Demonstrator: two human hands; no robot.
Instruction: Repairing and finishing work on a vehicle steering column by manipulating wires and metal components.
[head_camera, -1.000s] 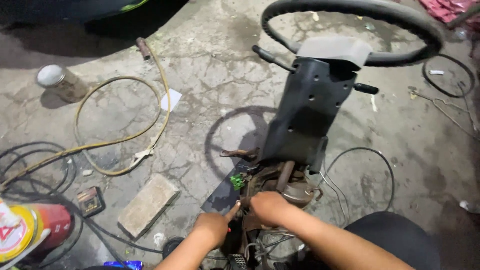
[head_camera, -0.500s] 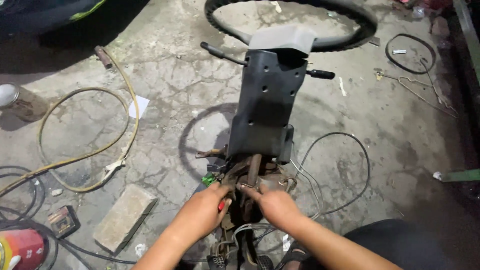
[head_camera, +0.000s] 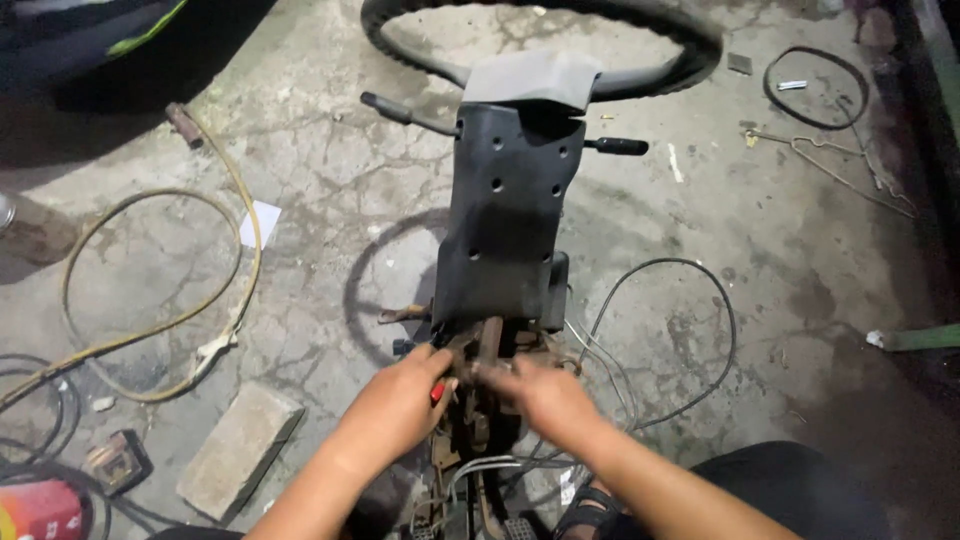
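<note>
Fig.: person's own arms & lower body, head view.
Left hand (head_camera: 395, 405) & right hand (head_camera: 540, 395): bare, no gloves, rings or watch; forearms bare, no sleeves in view. Dark trousers (head_camera: 800, 490) at lower right; dark strapped sandal (head_camera: 590, 505) w/ buckle.

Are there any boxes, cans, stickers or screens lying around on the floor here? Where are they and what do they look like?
Red canister: bottom left corner, rounded, red with a yellow patch, mostly cut off.
White paper slip: on the concrete left of the steering column, beside the yellow hose, small, plain white.
Small dark box: lower left, near the brick, squarish, too blurred to tell more.
No screens or signs.
</note>
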